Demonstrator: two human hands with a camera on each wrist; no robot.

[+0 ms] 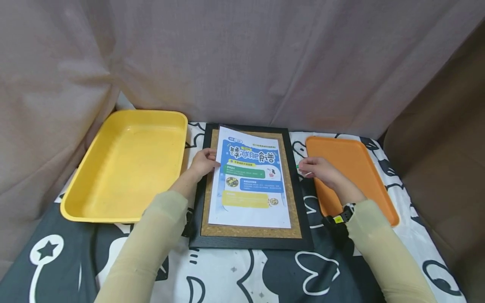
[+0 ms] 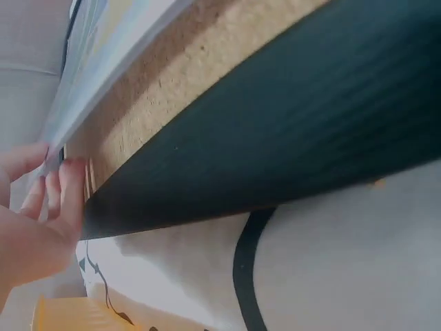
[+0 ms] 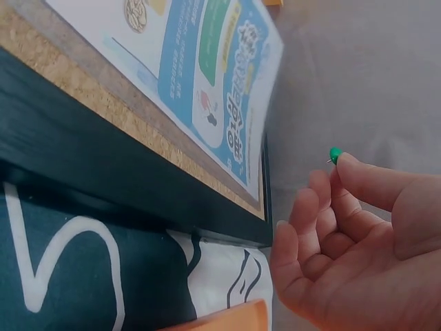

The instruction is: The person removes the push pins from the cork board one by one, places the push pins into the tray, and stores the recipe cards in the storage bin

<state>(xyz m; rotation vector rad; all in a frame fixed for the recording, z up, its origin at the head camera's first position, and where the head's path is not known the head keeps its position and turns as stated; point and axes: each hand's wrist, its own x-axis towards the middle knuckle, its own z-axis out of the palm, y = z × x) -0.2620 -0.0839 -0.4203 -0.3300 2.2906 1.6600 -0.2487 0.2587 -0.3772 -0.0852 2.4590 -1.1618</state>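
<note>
A printed sheet of paper [image 1: 248,214] with blue, green and yellow blocks lies over a cork board [image 1: 242,231] in a black frame [image 1: 250,243]. My left hand [image 1: 205,162] pinches the sheet's left edge between thumb and fingers, and the upper left part of the paper lifts off the cork. In the left wrist view the left fingertips are right beside the cork surface. My right hand [image 1: 320,169] is off the frame's right side, pinching a green push pin [image 3: 335,154] between thumb and forefinger. Its metal point faces toward the board; the other right fingers are loosely curled.
A deep yellow tray [image 1: 70,206] stands on the left of the board. To the right lies a flatter orange tray [image 1: 352,176], partly under my right forearm. A black and white patterned cloth [image 1: 223,273] covers the table, and grey curtain fabric [image 1: 242,63] hangs behind.
</note>
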